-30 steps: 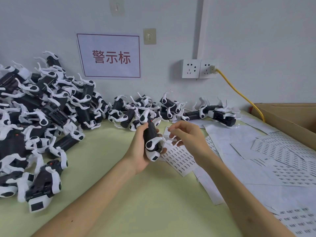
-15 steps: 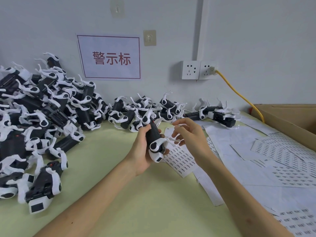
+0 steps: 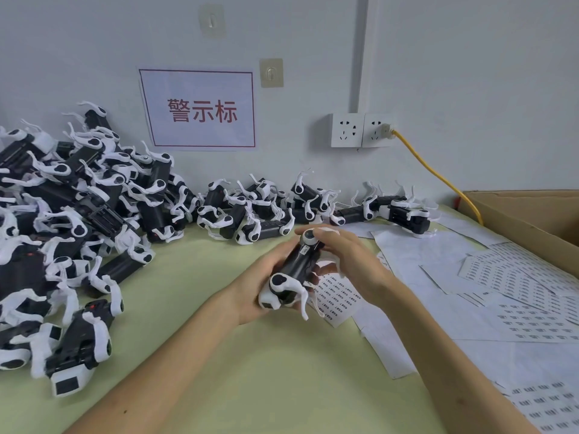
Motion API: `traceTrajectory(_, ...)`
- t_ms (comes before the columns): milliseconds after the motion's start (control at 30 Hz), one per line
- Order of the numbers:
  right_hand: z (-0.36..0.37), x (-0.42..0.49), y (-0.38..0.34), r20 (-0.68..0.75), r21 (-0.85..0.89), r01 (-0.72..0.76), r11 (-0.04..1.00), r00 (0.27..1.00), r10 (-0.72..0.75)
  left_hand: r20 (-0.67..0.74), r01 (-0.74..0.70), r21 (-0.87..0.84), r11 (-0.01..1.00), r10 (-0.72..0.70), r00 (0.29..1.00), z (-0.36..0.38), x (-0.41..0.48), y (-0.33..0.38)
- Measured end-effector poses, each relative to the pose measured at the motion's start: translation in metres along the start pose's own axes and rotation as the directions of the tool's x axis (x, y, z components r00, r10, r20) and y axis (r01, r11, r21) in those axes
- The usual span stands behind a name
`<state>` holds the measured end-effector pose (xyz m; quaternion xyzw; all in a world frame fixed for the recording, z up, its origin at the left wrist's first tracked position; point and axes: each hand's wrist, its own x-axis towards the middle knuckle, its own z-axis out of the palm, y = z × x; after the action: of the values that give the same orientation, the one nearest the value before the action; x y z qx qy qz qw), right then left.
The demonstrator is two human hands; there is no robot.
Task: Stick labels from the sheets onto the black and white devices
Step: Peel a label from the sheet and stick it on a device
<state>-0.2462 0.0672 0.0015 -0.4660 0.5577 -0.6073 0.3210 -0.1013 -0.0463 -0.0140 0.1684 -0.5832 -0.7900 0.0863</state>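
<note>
Since a second ago the right hand (image 3: 347, 261) has closed the gap and now lies on the black and white device (image 3: 294, 270), which has swung so that its far end leans away to the right.

Under the device spreads the pale green table (image 3: 250, 355). Left of it a big heap of devices (image 3: 62, 230) climbs the wall, and a thinner row of devices (image 3: 266, 208) runs behind it. To its right lie overlapping label sheets (image 3: 517, 292), one sheet (image 3: 338, 296) directly below it, partly hidden by both hands. Further right stands a cardboard box (image 3: 532, 220). Above and behind it hang a red-lettered wall sign (image 3: 200, 111) and a double socket (image 3: 360, 130), from which a yellow cable (image 3: 438, 177) drops behind the box.

The device is held off the table. The left hand (image 3: 257, 286) wraps its near end from below, fingers curled round the body. The right hand's fingers curl over its far white end, thumb beneath. A small label (image 3: 303, 250) sits on its black body, just beside those fingers.
</note>
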Motion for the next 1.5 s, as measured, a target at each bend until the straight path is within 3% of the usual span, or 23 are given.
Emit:
traceTrajectory(133, -0.006, 0.004, 0.001, -0.206, 0.048, -0.031, 0.998, 0.978, 0.040, -0.223, -0.178, -0.308, 0.935, 0.111, 0.969, -0.007, 0.004, 0.003)
traceTrajectory(233, -0.010, 0.007, 0.004, -0.286, 0.129, -0.067, 0.989, 0.953, 0.102, -0.333, -0.351, -0.367, 0.861, 0.231, 0.914, -0.014, 0.005, 0.009)
traceTrajectory(367, -0.007, 0.005, 0.004, -0.125, 0.198, -0.149, 0.969, 0.977, 0.176, -0.375, -0.400, -0.218, 0.891, 0.302, 0.877, -0.010, 0.009, 0.009)
traceTrajectory(533, -0.001, -0.002, 0.004, 0.070, -0.091, -0.044, 0.995, 0.996, 0.050, -0.549, -0.398, -0.143, 0.906, 0.262, 0.794, -0.018, 0.012, 0.004)
traceTrajectory(667, 0.000, -0.003, 0.003, 0.120, -0.036, 0.006, 0.999, 0.993, -0.001, -0.567, -0.380, -0.177, 0.908, 0.222, 0.794, -0.016, 0.009, 0.005)
traceTrajectory(800, -0.003, 0.004, 0.004, -0.098, 0.073, -0.050, 0.996, 0.993, 0.057, -0.517, -0.352, -0.213, 0.912, 0.200, 0.832, -0.008, 0.010, 0.003)
traceTrajectory(933, -0.024, 0.007, 0.002, -0.339, 0.304, -0.136, 0.943, 0.910, 0.241, -0.487, -0.312, -0.211, 0.926, 0.177, 0.855, -0.009, 0.008, -0.001)
traceTrajectory(1000, -0.043, 0.007, -0.001, -0.456, 0.460, -0.014, 0.888, 0.855, 0.249, -0.498, -0.308, -0.204, 0.929, 0.172, 0.850, -0.011, 0.008, -0.002)
traceTrajectory(1033, -0.054, 0.005, -0.004, -0.524, 0.537, 0.120, 0.835, 0.823, 0.218, -0.504, -0.303, -0.201, 0.931, 0.167, 0.848, -0.012, 0.009, -0.003)
traceTrajectory(1100, -0.080, -0.003, -0.010, -0.671, 0.608, 0.466, 0.643, 0.734, 0.102, -0.502, -0.291, -0.188, 0.938, 0.163, 0.849, -0.012, 0.011, -0.003)
traceTrajectory(1167, -0.104, -0.013, -0.011, -0.778, 0.572, 0.660, 0.487, 0.625, 0.068, -0.497, -0.282, -0.170, 0.944, 0.165, 0.852, -0.011, 0.012, -0.005)
traceTrajectory(1233, -0.112, -0.016, -0.010, -0.823, 0.525, 0.606, 0.598, 0.541, 0.173, -0.488, -0.278, -0.150, 0.949, 0.173, 0.855, -0.008, 0.014, -0.006)
traceTrajectory(1300, -0.103, -0.011, -0.007, -0.823, 0.492, 0.381, 0.783, 0.497, 0.275, -0.488, -0.267, -0.133, 0.954, 0.172, 0.856, -0.008, 0.014, -0.007)
traceTrajectory(1400, -0.080, -0.001, -0.005, -0.770, 0.401, 0.183, 0.898, 0.598, 0.222, -0.499, -0.265, -0.113, 0.957, 0.176, 0.849, -0.009, 0.016, -0.007)
traceTrajectory(1500, -0.060, 0.003, -0.002, -0.702, 0.154, 0.059, 0.986, 0.709, 0.068, -0.513, -0.261, -0.090, 0.961, 0.180, 0.839, -0.010, 0.017, -0.007)
